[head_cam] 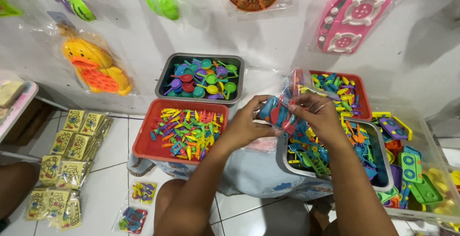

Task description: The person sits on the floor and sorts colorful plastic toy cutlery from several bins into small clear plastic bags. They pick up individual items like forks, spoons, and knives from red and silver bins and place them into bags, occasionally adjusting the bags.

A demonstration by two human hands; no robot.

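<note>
Fingers: both sets are pinched on a clear plastic bag (287, 103) with small toy pieces inside, left hand (247, 123) gripping its lower left side, right hand (318, 114) clamped on the top right edge.
Bag location: up in the air, above the gap between the red tray (143, 142) of little utensils and the metal tray (381, 166) of tool-shaped bits.
Bag look: thin, crinkly, see-through; I make out blue and red pieces bunched inside, can't count them. Mouth seems to sit by the right fingertips, hard to tell if it's shut.
Risk 1: if I read the mouth as open, a tilt would dump pieces out, and they'd scatter over the cloth or drop to the tiled floor (115, 188).
Risk 2: film looks slippery, so a loose pinch on one side could let it swing and spill.
Risk 3: spilled bits landing in the wrong tray would mix the sorted colours.
Nearby: grey pan of spoons (165, 75) behind, finished packets (136, 214) down on the floor.
</note>
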